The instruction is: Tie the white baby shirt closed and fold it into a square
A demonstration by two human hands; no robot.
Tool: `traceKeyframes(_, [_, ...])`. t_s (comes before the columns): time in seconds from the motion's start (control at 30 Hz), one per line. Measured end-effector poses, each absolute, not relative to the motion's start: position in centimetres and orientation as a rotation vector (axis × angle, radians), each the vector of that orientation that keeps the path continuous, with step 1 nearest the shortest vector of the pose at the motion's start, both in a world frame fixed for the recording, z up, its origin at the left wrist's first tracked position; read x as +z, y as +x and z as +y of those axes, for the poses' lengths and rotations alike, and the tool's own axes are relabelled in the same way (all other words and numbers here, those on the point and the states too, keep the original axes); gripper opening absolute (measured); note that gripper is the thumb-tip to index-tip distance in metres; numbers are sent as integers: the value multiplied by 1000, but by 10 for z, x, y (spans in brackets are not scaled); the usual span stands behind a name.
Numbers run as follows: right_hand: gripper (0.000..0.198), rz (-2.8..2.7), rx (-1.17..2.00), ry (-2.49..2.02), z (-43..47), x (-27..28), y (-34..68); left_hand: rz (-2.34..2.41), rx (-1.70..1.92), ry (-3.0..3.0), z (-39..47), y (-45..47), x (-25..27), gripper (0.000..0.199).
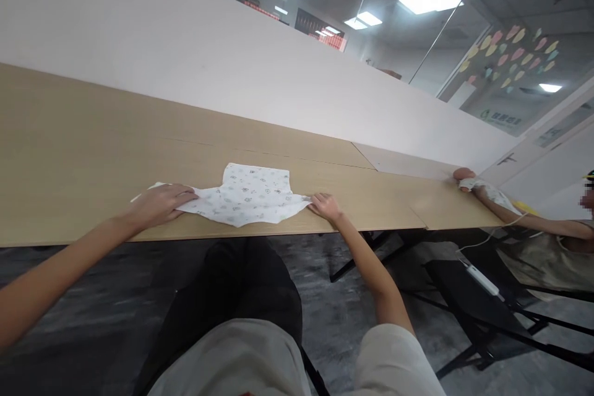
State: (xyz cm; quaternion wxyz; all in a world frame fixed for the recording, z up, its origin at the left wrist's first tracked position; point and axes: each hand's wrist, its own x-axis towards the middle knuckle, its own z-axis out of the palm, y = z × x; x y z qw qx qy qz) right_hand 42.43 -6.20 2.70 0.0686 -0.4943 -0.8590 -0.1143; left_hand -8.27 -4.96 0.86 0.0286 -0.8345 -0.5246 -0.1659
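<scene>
A small white baby shirt (253, 195) with a scattered grey and pale print lies spread near the table's front edge. My left hand (160, 203) is over its left sleeve, fingers bent together around the fabric; a bit of white cloth shows beyond the wrist. At the opposite end, my right hand (325, 205) pinches the tip of the right sleeve between thumb and fingers. The cloth stretches between both hands, slightly wrinkled along the lower edge. The fingertips of my left hand are partly hidden.
The long wooden table (93, 136) runs along a white wall (208, 62) with glass above it. Far right, another person's arm (494, 205) reaches to a doll (464, 174) in printed cloth. A black chair (487, 306) with a white power strip (482, 279) stands below.
</scene>
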Motion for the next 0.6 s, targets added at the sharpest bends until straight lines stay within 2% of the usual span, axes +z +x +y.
traceKeyframes(0.07, [16, -2555, -394, -1535, -64, 22, 429, -1565, -412, -2633, -50, -94, 4, 48])
traceKeyframes(0.2, [31, -2369, -381, -1640, -65, 13, 435, -1674, -438, -2549, -50, -117, -5, 59])
traceKeyframes(0.4, [36, -1914, -277, -1953, -68, 4, 442, -1848, -490, -2398, -54, -124, -12, 64])
traceKeyframes(0.6, [43, -1734, -123, -1976, -69, 1, 443, -1938, -463, -2295, -55, -124, -14, 68])
